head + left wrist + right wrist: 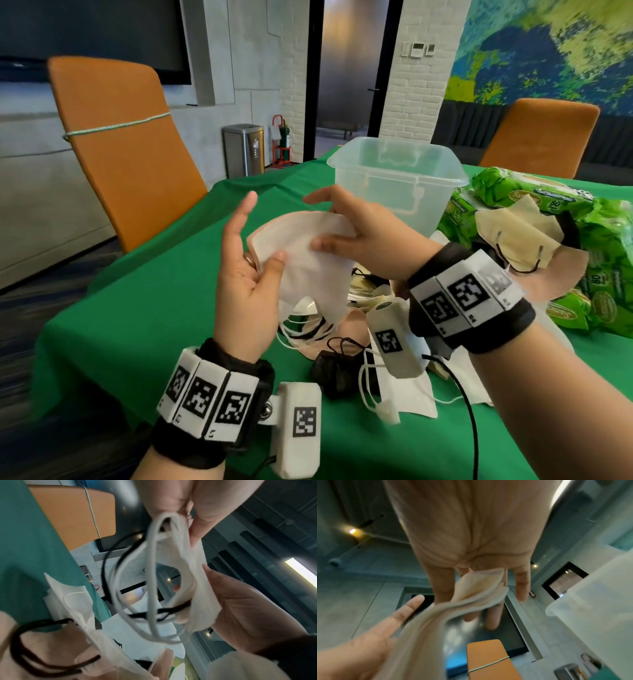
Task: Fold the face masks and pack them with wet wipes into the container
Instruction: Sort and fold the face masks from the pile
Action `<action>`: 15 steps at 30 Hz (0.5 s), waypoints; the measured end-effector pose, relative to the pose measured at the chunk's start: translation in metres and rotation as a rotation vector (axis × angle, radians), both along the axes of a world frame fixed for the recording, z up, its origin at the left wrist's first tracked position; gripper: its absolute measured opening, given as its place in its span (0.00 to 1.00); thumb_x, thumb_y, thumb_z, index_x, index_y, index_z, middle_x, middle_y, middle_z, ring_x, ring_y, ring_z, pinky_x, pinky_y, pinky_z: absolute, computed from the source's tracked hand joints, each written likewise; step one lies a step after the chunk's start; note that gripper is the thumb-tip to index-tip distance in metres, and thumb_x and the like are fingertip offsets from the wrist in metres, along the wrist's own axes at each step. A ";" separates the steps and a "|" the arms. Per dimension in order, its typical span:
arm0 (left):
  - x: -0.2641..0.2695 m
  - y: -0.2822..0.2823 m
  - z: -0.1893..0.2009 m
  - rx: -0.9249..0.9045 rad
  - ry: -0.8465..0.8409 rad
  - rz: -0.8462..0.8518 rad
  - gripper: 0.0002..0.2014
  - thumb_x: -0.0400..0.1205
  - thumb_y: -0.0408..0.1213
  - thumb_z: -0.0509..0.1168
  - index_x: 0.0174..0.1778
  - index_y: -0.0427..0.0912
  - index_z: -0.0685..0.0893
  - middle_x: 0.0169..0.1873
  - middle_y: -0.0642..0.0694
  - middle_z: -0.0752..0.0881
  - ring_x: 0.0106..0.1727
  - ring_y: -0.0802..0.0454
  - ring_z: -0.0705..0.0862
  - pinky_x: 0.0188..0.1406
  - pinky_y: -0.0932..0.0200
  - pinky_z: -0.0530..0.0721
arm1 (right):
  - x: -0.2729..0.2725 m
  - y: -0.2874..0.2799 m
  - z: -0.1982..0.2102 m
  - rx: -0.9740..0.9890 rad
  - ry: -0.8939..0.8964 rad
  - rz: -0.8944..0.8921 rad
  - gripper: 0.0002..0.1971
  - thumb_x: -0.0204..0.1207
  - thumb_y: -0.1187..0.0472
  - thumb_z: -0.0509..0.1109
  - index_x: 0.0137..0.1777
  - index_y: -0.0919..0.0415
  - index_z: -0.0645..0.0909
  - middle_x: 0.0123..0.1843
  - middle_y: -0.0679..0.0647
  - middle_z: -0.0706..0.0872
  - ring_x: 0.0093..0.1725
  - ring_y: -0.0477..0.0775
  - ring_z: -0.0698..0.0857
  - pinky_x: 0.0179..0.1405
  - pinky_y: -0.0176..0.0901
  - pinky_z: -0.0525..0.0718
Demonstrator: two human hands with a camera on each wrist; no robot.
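I hold a white face mask (308,260) in the air over the green table (137,325). My left hand (263,265) pinches its left edge under the thumb, index finger pointing up. My right hand (337,236) pinches the upper right part between thumb and fingers. In the left wrist view the mask (197,582) hangs between both hands, its white ear loops (150,574) dangling. The right wrist view shows the mask's folded edge (447,608) across my fingers. A clear plastic container (397,178) stands open just behind my hands. Green wet wipe packs (507,195) lie to its right.
A loose pile of masks lies under my hands: a black one (334,373), white ones (407,397), and a beige one (513,233) resting on the wipes. An orange chair (126,147) stands at the table's left edge and another orange chair (537,137) at the far right.
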State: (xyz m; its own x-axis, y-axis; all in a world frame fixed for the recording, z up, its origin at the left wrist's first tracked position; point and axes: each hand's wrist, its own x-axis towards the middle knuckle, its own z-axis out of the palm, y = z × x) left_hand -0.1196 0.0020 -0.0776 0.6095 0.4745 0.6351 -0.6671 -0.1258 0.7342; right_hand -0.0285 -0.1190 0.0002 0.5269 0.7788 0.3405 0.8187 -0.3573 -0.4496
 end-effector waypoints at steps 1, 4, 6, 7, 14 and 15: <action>-0.001 -0.001 -0.001 0.009 0.004 -0.020 0.30 0.79 0.26 0.60 0.68 0.67 0.71 0.67 0.56 0.80 0.63 0.55 0.82 0.61 0.58 0.81 | 0.001 -0.002 0.000 0.055 0.067 0.025 0.21 0.74 0.60 0.72 0.66 0.59 0.72 0.51 0.49 0.79 0.52 0.50 0.77 0.48 0.38 0.72; 0.000 -0.008 -0.002 0.118 0.063 -0.025 0.23 0.76 0.29 0.64 0.55 0.65 0.82 0.57 0.63 0.85 0.63 0.57 0.81 0.66 0.57 0.77 | 0.003 -0.003 -0.005 0.181 0.104 0.028 0.16 0.70 0.65 0.75 0.56 0.60 0.76 0.37 0.41 0.75 0.36 0.41 0.74 0.35 0.30 0.70; 0.003 -0.010 -0.004 0.146 0.134 -0.011 0.17 0.74 0.29 0.66 0.45 0.61 0.87 0.47 0.65 0.88 0.55 0.64 0.84 0.61 0.64 0.78 | 0.004 -0.003 -0.009 0.212 0.089 0.004 0.16 0.68 0.65 0.77 0.52 0.57 0.75 0.32 0.41 0.73 0.30 0.39 0.72 0.31 0.30 0.69; 0.004 -0.010 -0.004 0.123 0.164 -0.008 0.17 0.74 0.29 0.66 0.41 0.60 0.88 0.44 0.64 0.89 0.53 0.65 0.85 0.59 0.64 0.79 | 0.004 -0.006 -0.009 0.222 0.091 -0.012 0.16 0.68 0.65 0.77 0.51 0.55 0.74 0.32 0.44 0.75 0.30 0.40 0.73 0.30 0.30 0.69; 0.011 -0.010 -0.007 0.109 0.251 0.071 0.21 0.79 0.22 0.65 0.48 0.58 0.85 0.50 0.66 0.86 0.55 0.74 0.82 0.61 0.75 0.74 | 0.042 -0.079 0.001 0.050 0.038 -0.402 0.21 0.68 0.67 0.76 0.57 0.50 0.77 0.55 0.53 0.82 0.57 0.54 0.81 0.58 0.44 0.78; 0.011 -0.011 -0.007 0.109 0.254 0.072 0.21 0.79 0.22 0.64 0.48 0.58 0.85 0.52 0.64 0.85 0.55 0.75 0.81 0.60 0.76 0.73 | 0.046 -0.090 0.002 -0.045 0.068 -0.451 0.25 0.67 0.66 0.77 0.63 0.50 0.76 0.61 0.53 0.80 0.61 0.54 0.78 0.59 0.41 0.77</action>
